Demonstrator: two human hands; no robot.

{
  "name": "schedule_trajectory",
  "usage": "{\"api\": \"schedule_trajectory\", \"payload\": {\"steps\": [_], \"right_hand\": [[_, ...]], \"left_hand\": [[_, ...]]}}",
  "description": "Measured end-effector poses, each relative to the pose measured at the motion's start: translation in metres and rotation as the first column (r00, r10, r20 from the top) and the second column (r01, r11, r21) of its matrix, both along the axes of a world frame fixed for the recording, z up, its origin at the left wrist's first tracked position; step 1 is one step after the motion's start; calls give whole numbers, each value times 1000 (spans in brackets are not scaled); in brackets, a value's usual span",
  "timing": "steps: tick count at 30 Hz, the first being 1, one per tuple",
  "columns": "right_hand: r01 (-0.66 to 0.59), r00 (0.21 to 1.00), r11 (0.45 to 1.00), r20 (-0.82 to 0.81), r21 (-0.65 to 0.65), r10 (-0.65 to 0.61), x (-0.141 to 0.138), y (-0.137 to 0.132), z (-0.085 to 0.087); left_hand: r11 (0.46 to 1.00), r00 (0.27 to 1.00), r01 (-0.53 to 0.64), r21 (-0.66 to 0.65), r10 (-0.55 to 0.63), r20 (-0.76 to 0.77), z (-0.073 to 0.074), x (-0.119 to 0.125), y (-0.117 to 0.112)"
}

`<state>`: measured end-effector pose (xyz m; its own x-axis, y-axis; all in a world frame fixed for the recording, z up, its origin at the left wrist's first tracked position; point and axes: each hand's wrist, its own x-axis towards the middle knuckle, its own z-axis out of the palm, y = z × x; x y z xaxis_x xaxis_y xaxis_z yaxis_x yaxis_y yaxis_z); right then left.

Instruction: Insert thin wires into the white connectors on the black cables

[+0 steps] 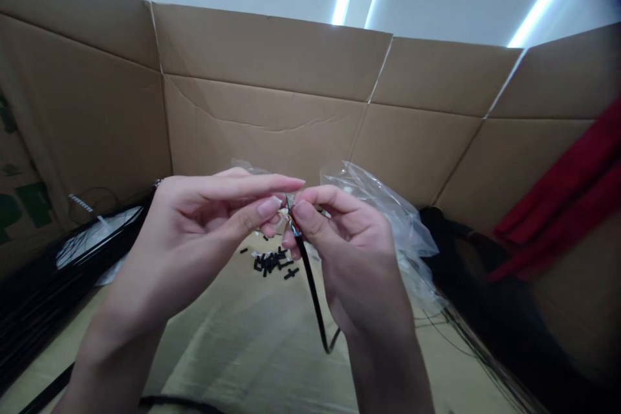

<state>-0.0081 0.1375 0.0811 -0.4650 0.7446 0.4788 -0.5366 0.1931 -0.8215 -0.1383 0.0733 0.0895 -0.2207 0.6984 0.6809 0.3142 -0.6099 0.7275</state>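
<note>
Both my hands meet in the middle of the view, over the stripped end of a black cable (313, 291). Thin coloured wires (293, 223), some white, orange, green and blue, come out of its black jacket. My left hand (204, 226) pinches at the wire tips with thumb and fingers, the index finger stretched out above. My right hand (347, 239) grips the wires between thumb and index finger, just above where the jacket ends. The fingertips partly hide the wires. From there the cable hangs down and bends behind my right wrist.
Small black pieces (272, 262) lie in a pile on the table (233, 336). Behind my right hand is a clear plastic bag (388, 207). Bundles of black cable (53, 291) lie at the left. Cardboard walls (266, 97) surround the table; red cloth (557, 194) hangs at right.
</note>
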Motion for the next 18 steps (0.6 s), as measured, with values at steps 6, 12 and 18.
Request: {"api": "schedule_trajectory", "payload": {"steps": [6,12,18], "right_hand": [[-298,951,954,74,-31,300,11,12,4],[-440,870,891,195,-110,454,17,24,5],[-446,831,868,261,-217,492,18,33,5]], "left_hand": [[995,995,97,6,-97,22,3,-2,-2],[989,985,149,17,-147,-87,4,-2,-1],[970,964,237,-51,-241,-107,7,-2,-1]]}}
